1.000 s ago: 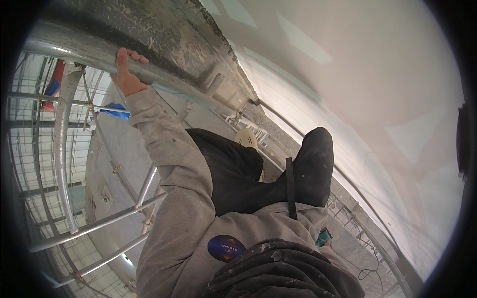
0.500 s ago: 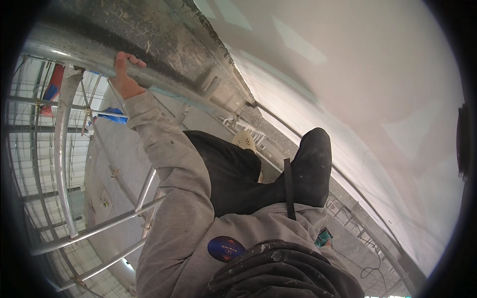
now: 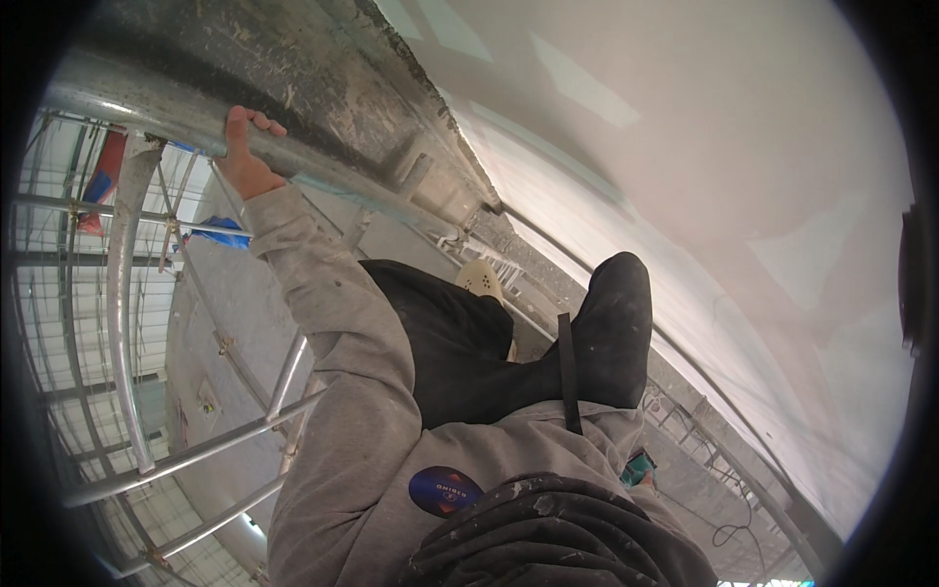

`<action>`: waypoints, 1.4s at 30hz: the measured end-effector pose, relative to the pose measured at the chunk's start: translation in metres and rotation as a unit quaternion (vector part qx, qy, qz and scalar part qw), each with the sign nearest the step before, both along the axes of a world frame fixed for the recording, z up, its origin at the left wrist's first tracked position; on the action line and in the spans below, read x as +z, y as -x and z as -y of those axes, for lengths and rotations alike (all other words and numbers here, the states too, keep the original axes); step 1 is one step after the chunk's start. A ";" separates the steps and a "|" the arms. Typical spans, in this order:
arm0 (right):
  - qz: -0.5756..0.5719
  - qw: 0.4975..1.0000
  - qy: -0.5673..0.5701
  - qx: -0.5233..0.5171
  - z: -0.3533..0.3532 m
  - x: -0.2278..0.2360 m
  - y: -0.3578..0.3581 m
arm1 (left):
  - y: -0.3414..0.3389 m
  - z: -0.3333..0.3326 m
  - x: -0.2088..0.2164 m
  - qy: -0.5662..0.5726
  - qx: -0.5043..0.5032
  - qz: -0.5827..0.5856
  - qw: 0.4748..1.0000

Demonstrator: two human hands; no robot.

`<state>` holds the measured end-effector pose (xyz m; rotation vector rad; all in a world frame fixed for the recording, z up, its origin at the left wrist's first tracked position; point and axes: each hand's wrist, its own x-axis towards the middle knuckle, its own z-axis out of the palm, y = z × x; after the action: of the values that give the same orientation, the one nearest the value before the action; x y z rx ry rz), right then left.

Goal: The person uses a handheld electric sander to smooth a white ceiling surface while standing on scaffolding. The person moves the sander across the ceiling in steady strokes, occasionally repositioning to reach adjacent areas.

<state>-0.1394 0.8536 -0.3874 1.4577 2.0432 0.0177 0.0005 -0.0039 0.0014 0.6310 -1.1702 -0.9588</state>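
My left hand (image 3: 249, 164) is wrapped over a thick grey metal pipe (image 3: 381, 203), with the thumb on the near side and the fingers curled over the top. That arm reaches up and forward in a grey sleeve. Low down by my right hip, a sliver of my right hand (image 3: 648, 479) shows against a teal-green object (image 3: 634, 466). Most of that hand and the object is hidden behind my body. Below me are my bent legs in black trousers (image 3: 440, 333) and a cream clog with holes (image 3: 477, 278).
Metal scaffold tubes (image 3: 122, 313) stand and cross on the left, above a lower grey surface. A rough concrete beam (image 3: 323, 78) runs behind the pipe. A smooth white wall (image 3: 704, 196) rises on the right. A dark cable (image 3: 734, 533) lies coiled at lower right.
Almost nothing differs. The view has shifted very slightly, while my left hand keeps its place on the pipe.
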 end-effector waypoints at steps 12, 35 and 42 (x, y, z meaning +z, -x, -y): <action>-0.055 0.998 0.011 -0.004 -0.007 -0.014 -0.008 | -0.002 -0.004 0.005 0.000 -0.030 -0.018 0.999; -0.501 0.681 0.263 0.464 0.209 0.141 0.109 | 0.041 -0.107 -0.016 0.115 0.281 0.338 0.891; -0.489 0.569 0.359 0.555 0.325 0.211 0.135 | 0.131 -0.236 -0.099 -0.010 -0.438 0.326 0.838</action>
<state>-0.2748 0.5286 -0.1764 -0.7044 2.8443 -1.1735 -0.1309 0.2318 -0.0981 0.4264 -2.1632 -1.5840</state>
